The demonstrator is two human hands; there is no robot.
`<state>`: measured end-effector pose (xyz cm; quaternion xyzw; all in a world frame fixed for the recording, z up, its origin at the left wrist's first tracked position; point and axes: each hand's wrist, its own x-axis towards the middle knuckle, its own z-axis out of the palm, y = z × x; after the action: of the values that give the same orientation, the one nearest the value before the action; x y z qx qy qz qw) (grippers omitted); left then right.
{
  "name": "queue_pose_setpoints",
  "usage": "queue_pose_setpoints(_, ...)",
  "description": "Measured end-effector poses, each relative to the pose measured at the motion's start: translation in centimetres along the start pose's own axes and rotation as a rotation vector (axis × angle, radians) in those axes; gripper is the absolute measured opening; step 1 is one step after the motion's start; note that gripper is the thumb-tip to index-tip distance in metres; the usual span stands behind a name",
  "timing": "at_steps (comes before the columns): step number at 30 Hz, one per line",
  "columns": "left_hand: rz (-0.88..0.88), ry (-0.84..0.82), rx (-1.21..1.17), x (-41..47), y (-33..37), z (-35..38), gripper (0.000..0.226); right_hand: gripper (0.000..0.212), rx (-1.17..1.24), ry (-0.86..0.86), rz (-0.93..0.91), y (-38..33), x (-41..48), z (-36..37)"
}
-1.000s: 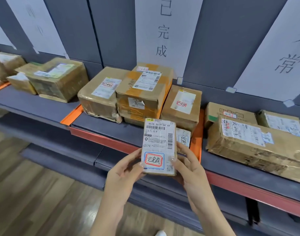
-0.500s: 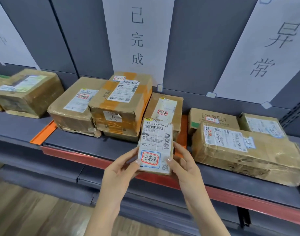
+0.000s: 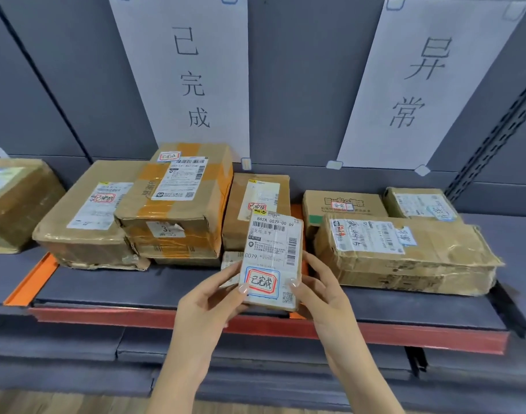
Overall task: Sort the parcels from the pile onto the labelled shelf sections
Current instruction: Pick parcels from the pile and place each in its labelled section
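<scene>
A small flat parcel with a white shipping label and a red-and-blue framed sticker is held upright over the front of the grey shelf. My left hand pinches its lower left edge and my right hand grips its lower right edge. It hovers at the right end of the middle section, under the white sign reading 已完成. Behind it stand several brown cartons, among them an orange-taped box and a narrower box. A small parcel lies partly hidden behind the held one.
An orange divider marks the section's left side; another orange divider is mostly hidden behind the held parcel. Right of it, under the sign reading 异常, lie a long crumpled carton and two smaller boxes. A red shelf edge runs along the front.
The view has moved closer to the shelf and shifted right. The held parcel has moved forward over the shelf front, still gripped by both hands.
</scene>
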<state>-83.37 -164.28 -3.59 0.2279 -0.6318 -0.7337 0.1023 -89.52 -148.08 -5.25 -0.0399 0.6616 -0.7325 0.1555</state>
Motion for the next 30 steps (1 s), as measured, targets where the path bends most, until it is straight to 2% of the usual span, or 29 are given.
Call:
queue_pose_setpoints(6,-0.012,-0.008,0.020,0.8,0.6,-2.1,0.034,0.065,-0.151,-0.015,-0.095,-1.8,1.2,0.4)
queue_pose_setpoints(10,0.008,-0.089,0.105,1.4,1.6,-4.1,0.034,0.046,-0.213,-0.118,-0.157,-4.1,3.5,0.2)
queue_pose_setpoints(13,0.033,-0.153,0.190,2.0,2.4,-5.3,0.038,0.034,-0.292,-0.224,-0.126,-5.3,4.3,0.0)
queue_pose_setpoints(17,0.091,-0.215,0.248,2.8,3.3,-6.5,0.040,0.036,-0.233,-0.277,-0.072,-5.3,4.2,0.2)
queue_pose_setpoints(21,0.139,-0.123,0.166,3.4,3.3,-6.3,0.040,0.037,-0.143,-0.182,-0.094,-4.0,3.7,0.7)
queue_pose_setpoints(27,0.202,0.084,0.069,2.9,1.5,-5.2,0.041,0.034,0.030,0.108,-0.100,-1.6,2.6,1.9)
queue_pose_setpoints(30,0.205,0.078,0.062,2.0,0.3,-4.6,0.043,0.032,0.120,0.203,-0.061,-0.5,2.0,2.5)
